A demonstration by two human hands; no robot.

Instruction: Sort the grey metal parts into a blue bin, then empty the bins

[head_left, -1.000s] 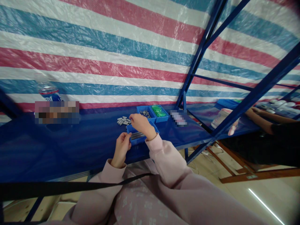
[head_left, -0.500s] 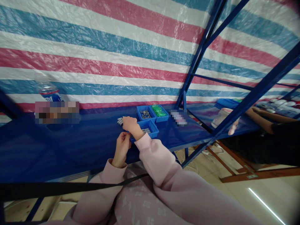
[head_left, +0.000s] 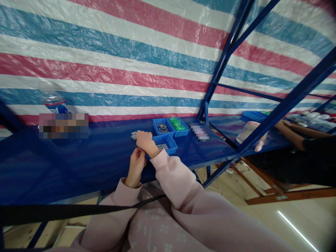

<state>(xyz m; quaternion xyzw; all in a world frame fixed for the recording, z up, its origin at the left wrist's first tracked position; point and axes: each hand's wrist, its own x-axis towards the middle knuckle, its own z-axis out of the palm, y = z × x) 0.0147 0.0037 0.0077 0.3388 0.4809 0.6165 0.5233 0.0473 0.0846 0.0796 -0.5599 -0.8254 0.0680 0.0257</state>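
Note:
My left hand [head_left: 136, 165] is closed, with thumb and fingers pinched together; what is between them is too small or hidden to name. Just above it, my right hand [head_left: 145, 140] is bent over with its fingers curled under, and its fingertips and anything in them are hidden. Beyond the right hand lies a small pile of short silver metal pieces [head_left: 133, 135] on the blue table [head_left: 105, 150]. Partly behind my right wrist stands a blue bin [head_left: 172, 148] with grey metal rods [head_left: 163, 146] in it.
Behind that bin, one blue bin [head_left: 156, 132] holds small metal parts [head_left: 162, 128] and another holds green plastic-wrapped pieces [head_left: 177, 124]. A bottle [head_left: 55, 103] stands at the left. Blue frame bars [head_left: 220, 70] rise at the right, past which another person's arms [head_left: 296, 131] reach over the table.
My right hand has moved very slightly left and down. My left hand stays almost in place, and the bins have not moved.

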